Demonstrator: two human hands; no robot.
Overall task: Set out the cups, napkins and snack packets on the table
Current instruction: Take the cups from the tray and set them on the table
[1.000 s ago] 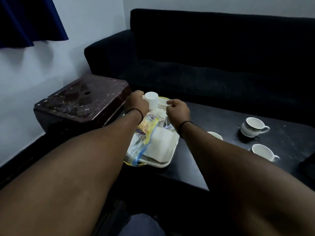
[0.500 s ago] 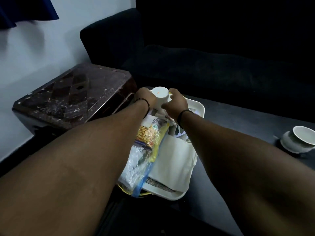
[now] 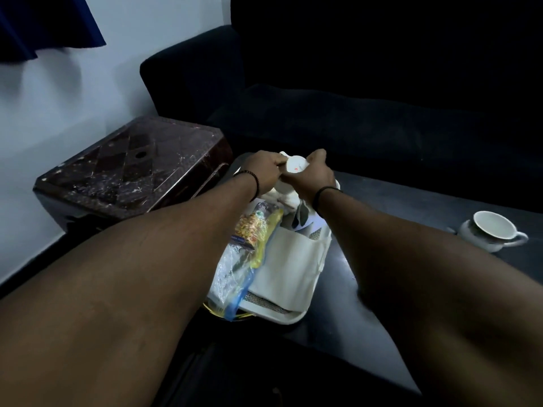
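A white tray (image 3: 289,315) lies on the dark table (image 3: 382,289) in front of me. On it are snack packets (image 3: 252,230) in clear and blue plastic, and folded white napkins (image 3: 291,265). At the tray's far end, my left hand (image 3: 261,168) and my right hand (image 3: 314,174) both grip an upturned white cup (image 3: 296,166), its base tilted towards me, above more white cups (image 3: 283,188). Another white cup (image 3: 493,233) with a handle stands on the table at the right.
A dark sofa (image 3: 352,98) runs along the far side of the table. A dark marbled side table (image 3: 132,168) stands left of the tray, against the pale wall. A blue curtain (image 3: 44,24) hangs at the top left.
Both hands closed in on the upturned white cup and tilted it up off the stack. My view moved closer to the tray and leftward, leaving only one table cup in sight.
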